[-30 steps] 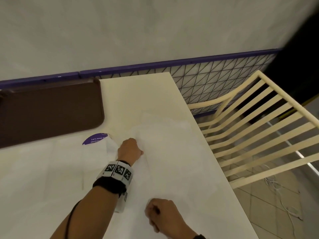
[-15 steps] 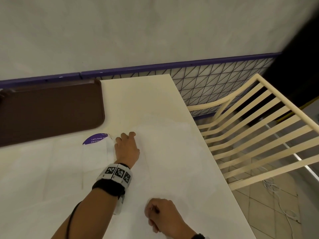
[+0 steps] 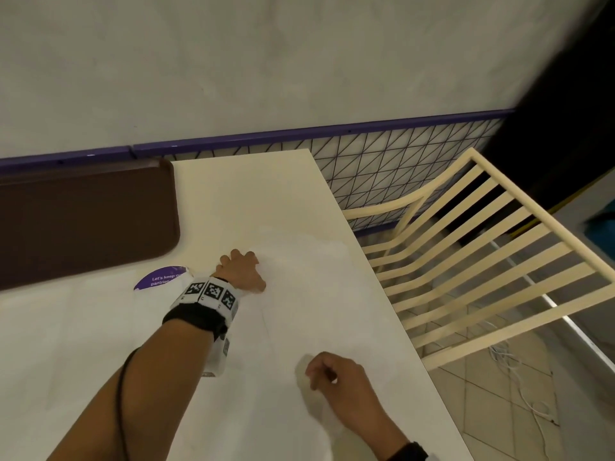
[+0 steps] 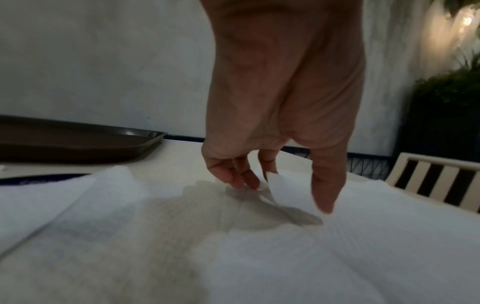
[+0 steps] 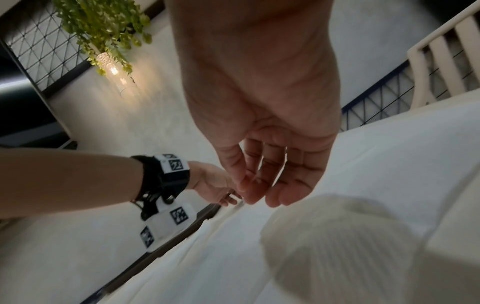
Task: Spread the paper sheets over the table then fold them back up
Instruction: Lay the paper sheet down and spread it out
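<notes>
White paper sheets [image 3: 316,294] lie spread over the cream table [image 3: 239,194]. My left hand [image 3: 243,261] reaches to the far corner of the right-hand sheet. In the left wrist view that hand [image 4: 285,195] pinches a lifted corner flap of the sheet [image 4: 259,257] between thumb and index finger. My right hand [image 3: 316,374] hovers with curled fingers at the sheet's near part, beside a raised curl of paper [image 3: 307,387]. In the right wrist view its fingers [image 5: 283,185] hang loosely curled just above that curl [image 5: 337,226]. Whether they grip it does not show.
A dark brown tray [image 3: 83,221] sits at the back left against the wall. A purple round sticker [image 3: 159,277] shows beside the left wrist. A cream slatted chair [image 3: 482,261] stands close to the table's right edge. More paper [image 3: 66,344] covers the left side.
My left hand has slid farther out along the sheet and taken its far corner. The right hand stayed put, and paper has risen beside it.
</notes>
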Motion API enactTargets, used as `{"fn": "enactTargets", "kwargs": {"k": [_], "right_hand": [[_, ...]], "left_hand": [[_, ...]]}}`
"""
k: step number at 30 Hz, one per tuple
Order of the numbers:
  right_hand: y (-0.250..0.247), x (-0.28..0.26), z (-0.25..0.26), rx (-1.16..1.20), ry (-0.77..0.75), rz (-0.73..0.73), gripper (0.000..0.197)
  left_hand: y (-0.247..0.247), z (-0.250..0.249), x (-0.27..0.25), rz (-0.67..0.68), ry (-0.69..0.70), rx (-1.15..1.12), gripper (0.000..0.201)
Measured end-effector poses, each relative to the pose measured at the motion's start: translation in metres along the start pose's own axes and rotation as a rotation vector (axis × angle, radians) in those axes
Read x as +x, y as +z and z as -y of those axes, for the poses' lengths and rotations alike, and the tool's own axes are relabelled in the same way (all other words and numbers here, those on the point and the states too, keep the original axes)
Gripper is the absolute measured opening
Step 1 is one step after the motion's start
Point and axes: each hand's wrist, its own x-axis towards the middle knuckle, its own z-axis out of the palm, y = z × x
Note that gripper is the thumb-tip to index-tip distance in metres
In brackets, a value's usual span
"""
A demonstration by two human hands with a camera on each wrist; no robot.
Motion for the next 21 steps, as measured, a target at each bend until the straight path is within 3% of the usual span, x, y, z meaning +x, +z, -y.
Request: {"fn": "enactTargets", "kwargs": {"k": [3,6,8,10,12,13,16,17,19,21], "right_hand": [[-0.016,0.003,0.000,0.010,0.016,-0.031,0.040],[-0.026,0.008,0.008,-0.059,-0.043,-0.076,0.032],[-0.032,0.013,0.024,-0.191,-0.172,-0.161,0.030],[-0.040,0.020,0.048,-0.337,-0.356,-0.270,0.051],[-0.047,0.030,0.076,-0.497,-0.550,-0.278,0.062],[-0.049,0.035,0.092,-0.573,-0.610,-0.249,0.058],[-0.049,0.034,0.139,-0.627,-0.621,-0.104,0.010],[-0.049,0.031,0.152,-0.517,-0.580,-0.054,0.005],[-0.045,0.023,0.174,-0.266,-0.488,0.024,0.021],[-0.040,0.015,0.190,-0.109,-0.433,0.085,0.017]], "left_hand": [[0.000,-0.005,-0.004,-0.120,0.046,-0.067,0.046],[-0.003,-0.011,-0.027,-0.263,0.262,-0.267,0.013],[-0.008,-0.015,-0.059,-0.309,0.419,-0.300,0.007],[-0.012,-0.016,-0.094,-0.340,0.542,-0.205,0.006],[-0.014,-0.012,-0.126,-0.377,0.618,-0.112,0.006],[-0.016,-0.009,-0.141,-0.407,0.644,-0.131,0.008],[-0.032,0.008,-0.184,-0.472,0.559,-0.527,0.008],[-0.038,0.018,-0.196,-0.480,0.489,-0.707,0.010],[-0.045,0.041,-0.220,-0.374,0.388,-0.953,0.028],[-0.041,0.066,-0.238,-0.207,0.360,-0.924,0.038]]}}
